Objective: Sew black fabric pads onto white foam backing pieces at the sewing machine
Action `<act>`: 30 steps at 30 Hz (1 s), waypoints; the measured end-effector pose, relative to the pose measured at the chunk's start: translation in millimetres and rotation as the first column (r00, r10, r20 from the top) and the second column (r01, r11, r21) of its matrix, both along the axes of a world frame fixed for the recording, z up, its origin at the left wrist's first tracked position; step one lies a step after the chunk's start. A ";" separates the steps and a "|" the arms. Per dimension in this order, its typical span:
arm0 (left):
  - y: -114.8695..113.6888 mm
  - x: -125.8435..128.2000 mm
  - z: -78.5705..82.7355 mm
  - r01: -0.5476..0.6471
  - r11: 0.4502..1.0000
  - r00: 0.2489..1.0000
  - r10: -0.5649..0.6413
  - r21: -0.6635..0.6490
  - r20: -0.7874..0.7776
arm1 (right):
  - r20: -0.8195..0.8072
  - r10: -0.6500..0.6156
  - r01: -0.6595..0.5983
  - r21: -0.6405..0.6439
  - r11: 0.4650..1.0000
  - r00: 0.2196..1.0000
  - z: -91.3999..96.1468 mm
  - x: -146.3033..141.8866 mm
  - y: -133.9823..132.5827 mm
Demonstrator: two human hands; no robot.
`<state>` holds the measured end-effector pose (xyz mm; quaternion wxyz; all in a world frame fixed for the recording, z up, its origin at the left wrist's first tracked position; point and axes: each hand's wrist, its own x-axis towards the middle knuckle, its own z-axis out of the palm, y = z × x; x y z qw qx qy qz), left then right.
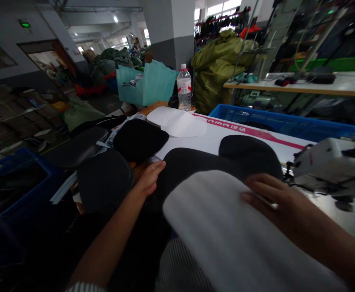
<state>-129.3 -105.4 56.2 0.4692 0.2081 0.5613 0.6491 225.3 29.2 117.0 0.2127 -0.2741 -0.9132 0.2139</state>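
My left hand (151,177) reaches forward onto the edge of a black fabric piece (192,164) on the white table (214,140); its fingers curl at the fabric's edge, and whether they grip it is unclear. My right hand (270,196) lies on a white padded piece (226,239) that covers the near part of the black fabric, fingers stretched out flat. Another black rounded piece (248,156) lies just beyond my right hand.
Several black rounded pieces (139,140) are stacked at the left, with a white oval piece (179,121) behind. A water bottle (184,87) stands at the table's far edge. A sewing machine (329,166) sits at right. Blue crates (287,123) flank the table.
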 end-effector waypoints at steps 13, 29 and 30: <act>35.0 22.8 -7.9 0.338 0.941 0.920 -0.334 -0.015 -0.205 | 0.152 -0.096 0.105 -0.050 0.993 0.984 -15.9 -82.5 51.3; 45.6 48.8 -22.1 0.453 0.885 0.880 -0.463 -0.104 -0.106 | 0.036 -0.327 0.201 -0.849 0.489 0.944 -53.9 91.6 -40.7; 51.5 59.4 -24.0 0.500 0.858 0.853 -0.512 -0.118 -0.100 | 0.066 -0.411 0.260 -0.861 0.437 0.909 -59.8 101.3 -55.5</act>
